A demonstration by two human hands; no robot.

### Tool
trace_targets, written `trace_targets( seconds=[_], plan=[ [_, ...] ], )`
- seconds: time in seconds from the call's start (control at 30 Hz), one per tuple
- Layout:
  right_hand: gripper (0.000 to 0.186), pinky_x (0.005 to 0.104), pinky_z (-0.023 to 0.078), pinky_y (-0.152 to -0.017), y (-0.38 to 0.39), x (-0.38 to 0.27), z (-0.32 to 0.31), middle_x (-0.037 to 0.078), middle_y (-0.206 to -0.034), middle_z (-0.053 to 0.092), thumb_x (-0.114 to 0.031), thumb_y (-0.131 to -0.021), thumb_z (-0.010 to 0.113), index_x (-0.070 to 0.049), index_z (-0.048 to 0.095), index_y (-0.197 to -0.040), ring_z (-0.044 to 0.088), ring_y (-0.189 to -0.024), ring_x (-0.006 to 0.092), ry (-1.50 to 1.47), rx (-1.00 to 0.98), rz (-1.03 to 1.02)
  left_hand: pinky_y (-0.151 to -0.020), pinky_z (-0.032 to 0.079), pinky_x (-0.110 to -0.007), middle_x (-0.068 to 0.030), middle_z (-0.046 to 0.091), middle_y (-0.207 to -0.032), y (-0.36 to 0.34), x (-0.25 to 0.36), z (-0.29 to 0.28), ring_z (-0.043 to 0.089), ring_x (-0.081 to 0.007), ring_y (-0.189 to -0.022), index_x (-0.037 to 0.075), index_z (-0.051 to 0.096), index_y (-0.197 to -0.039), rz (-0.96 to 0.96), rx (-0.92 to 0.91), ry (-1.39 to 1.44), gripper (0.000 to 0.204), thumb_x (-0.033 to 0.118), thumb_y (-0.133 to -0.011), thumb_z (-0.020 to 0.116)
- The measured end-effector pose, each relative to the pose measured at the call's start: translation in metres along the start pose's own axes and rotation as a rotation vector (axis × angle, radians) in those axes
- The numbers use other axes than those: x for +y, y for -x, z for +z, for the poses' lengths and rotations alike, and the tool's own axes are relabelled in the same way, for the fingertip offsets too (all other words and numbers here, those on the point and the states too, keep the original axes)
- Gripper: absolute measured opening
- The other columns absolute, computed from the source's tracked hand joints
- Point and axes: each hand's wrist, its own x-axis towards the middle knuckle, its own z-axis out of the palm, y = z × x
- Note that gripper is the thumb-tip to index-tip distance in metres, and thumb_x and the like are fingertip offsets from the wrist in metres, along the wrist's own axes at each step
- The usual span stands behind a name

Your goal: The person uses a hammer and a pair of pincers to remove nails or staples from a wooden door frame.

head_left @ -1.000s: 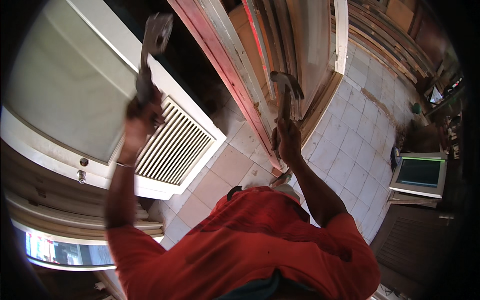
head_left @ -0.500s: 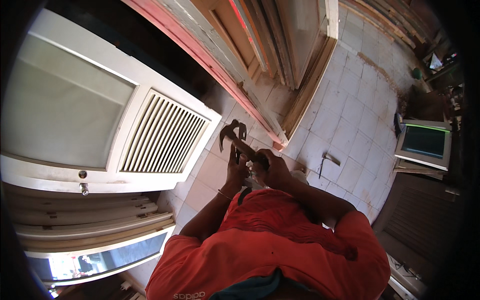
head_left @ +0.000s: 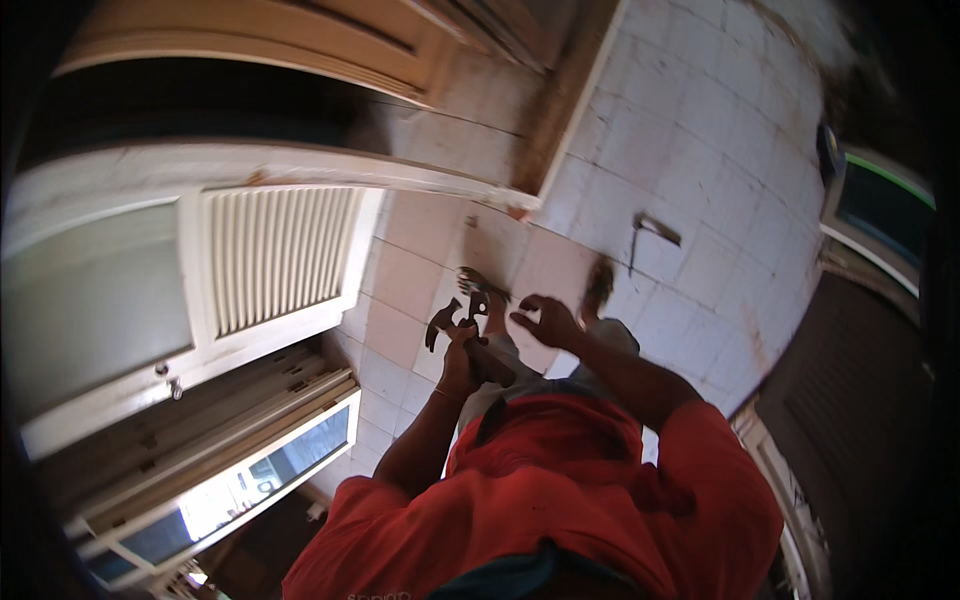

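Observation:
In front of my waist, my left hand (head_left: 460,366) is closed round a claw hammer (head_left: 441,324), its head pointing up and left and its thick handle (head_left: 492,366) slanting down to the right. The same hand also grips a dark flat metal piece with a round hole (head_left: 479,304), whose kind I cannot make out. My right hand (head_left: 551,322) is off to the right of the hammer, touching nothing, with thumb and fingers curved and a gap between them.
On the floor tiles (head_left: 700,170) beyond my feet lies a tool with a thin handle and a crosswise head (head_left: 658,230). A white louvred door (head_left: 200,280) and stacked frames (head_left: 230,455) stand at the left. A wooden frame (head_left: 560,110) runs ahead; a dark louvred panel (head_left: 840,370) is at the right.
My right hand has let go of the hammer and moved right, apart from it. The hammer stays in my left hand. The view has turned, and both my feet now show.

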Motion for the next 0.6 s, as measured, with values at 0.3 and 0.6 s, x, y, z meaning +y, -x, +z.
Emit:
trace_targets(
  seconds=[0.3,0.6],
  plan=[
    [0.052,0.0456,0.052,-0.095,-0.005,0.358,-0.099,0.018,-0.116,0.07,-0.048,-0.081,0.074,-0.011,0.068,-0.117,0.066,-0.109,0.0359,0.361,0.104,0.73,-0.071,0.056,-0.036,-0.0047,0.057,-0.095,-0.081,-0.112,0.003,0.061,-0.0187,-0.083,0.019,0.053,-0.126,-0.342,0.139,-0.225,0.033,0.029,-0.096,0.06],
    [0.069,0.056,0.039,-0.109,-0.094,0.557,-0.148,0.016,-0.152,0.041,-0.014,-0.086,0.057,-0.015,0.036,-0.151,0.042,-0.14,0.0335,0.413,0.247,1.002,-0.086,0.044,-0.029,-0.0028,0.057,-0.098,-0.15,-0.136,0.017,0.055,-0.0149,-0.094,0.006,0.057,-0.121,-0.295,0.205,-0.47,0.035,0.023,-0.092,0.061]
  ],
)
